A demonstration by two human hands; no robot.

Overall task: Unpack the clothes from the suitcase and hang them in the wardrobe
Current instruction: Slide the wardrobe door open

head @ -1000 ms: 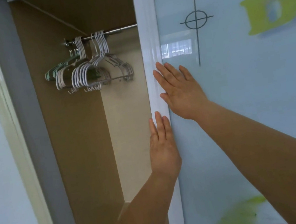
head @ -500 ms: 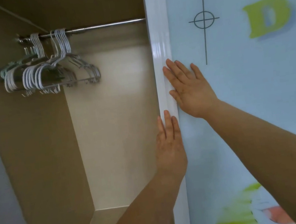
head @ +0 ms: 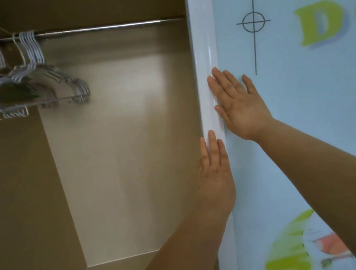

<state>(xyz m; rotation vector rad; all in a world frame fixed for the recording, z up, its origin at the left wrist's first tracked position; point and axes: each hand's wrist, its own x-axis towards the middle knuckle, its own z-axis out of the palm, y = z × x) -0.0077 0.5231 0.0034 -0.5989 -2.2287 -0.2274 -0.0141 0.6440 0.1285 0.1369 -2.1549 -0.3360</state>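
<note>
1. In the head view, our left hand lies flat, fingers straight and together, on the white edge strip of the wardrobe door.
2. Our right hand sits just above and to the right of the left one. Its palm is flat on the pale blue door panel, and its straight, slightly spread fingers reach the white strip. Neither hand holds anything.
3. The wardrobe stands open to the left of both hands, showing a beige back wall and a brown side wall.
4. A metal rail crosses the top, above and left of our hands.
5. A bunch of hangers, mostly white, hangs at the rail's far left end, well apart from our hands and somewhat blurred.
6. On the door, a crosshair mark sits above the right hand, with a green letter D further right.
</note>
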